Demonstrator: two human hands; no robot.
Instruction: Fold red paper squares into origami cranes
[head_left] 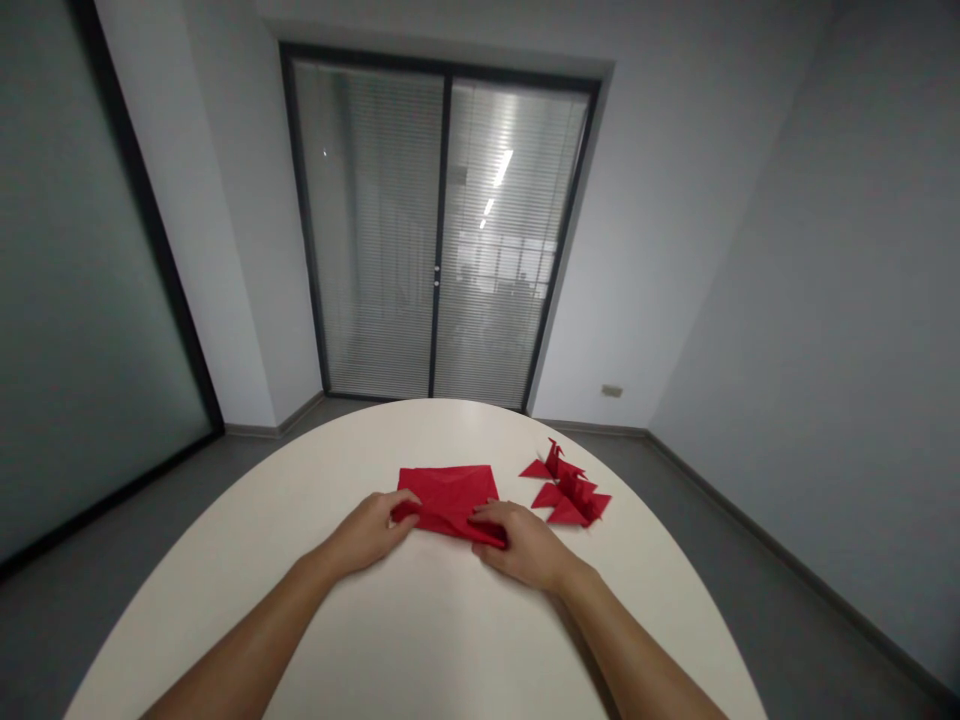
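A red sheet of paper (450, 490) lies on the table in front of me, its near edge bent up in a fold. My left hand (375, 530) pinches the near left corner between thumb and fingers. At the near right corner, my right hand (517, 540) grips the folded edge, fingers on top and thumb beneath. Just beyond my right hand sit several red origami cranes (574, 497), bunched close together with pointed wings spread.
The round white table (420, 640) curves away toward the far side. Behind it stand glass doors (442, 230) with blinds in a dark frame. A frosted glass panel (82, 300) is at the left, a pale wall (840, 330) at the right.
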